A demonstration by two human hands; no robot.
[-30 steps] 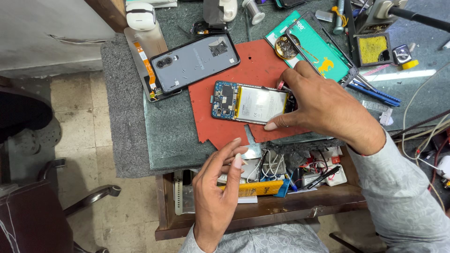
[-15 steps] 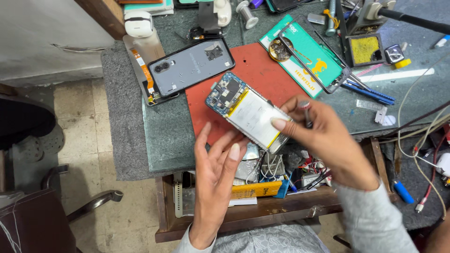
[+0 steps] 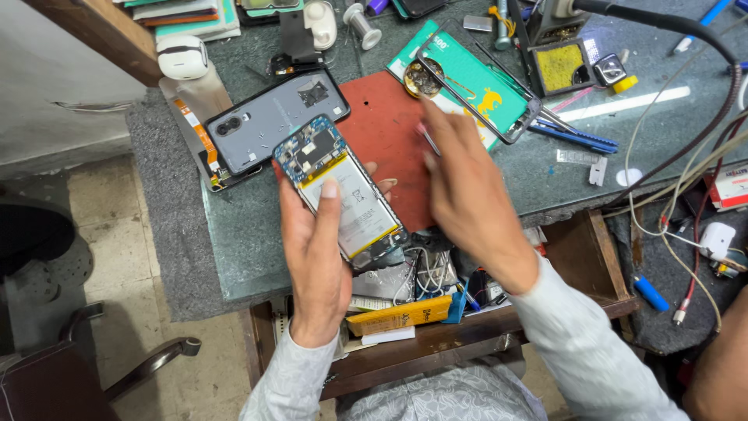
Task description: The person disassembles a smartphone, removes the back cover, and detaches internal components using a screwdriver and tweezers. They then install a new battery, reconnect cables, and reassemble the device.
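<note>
1. Both hands hover over the red work mat [image 3: 389, 132], which I take as the landmark for everything else.
2. Left hand [image 3: 315, 249] grasps an opened phone [image 3: 343, 195], its back off, with the thumb pressed on the pale battery and the fingers wrapped beneath; the phone sits tilted just over the mat's near-left edge.
3. On the phone, the circuit board end points away from the person, toward the mat's far-left corner.
4. Right hand [image 3: 467, 195] is lifted over the mat's near-right part, fingers loosely curled and blurred; a thin tool [image 3: 427, 139] pokes out between the fingertips, so it seems pinched there, though I cannot tell the grip exactly.
5. Left of the mat, touching its edge, lies the grey back cover [image 3: 273, 117] of a phone, camera holes showing.
6. Beyond the mat's far-right corner rests a green box [image 3: 483, 90] with a dark phone frame [image 3: 499, 117] lying across it.
7. Further right of the mat, past the green box, blue tweezers [image 3: 573, 136] lie on the grey counter [image 3: 234, 234].
8. Nearer the person than the mat, an open wooden drawer [image 3: 592, 249] holds tangled wires and small parts.
9. Far behind the mat stands a soldering sponge tray [image 3: 561, 66], yellow inside.
</note>
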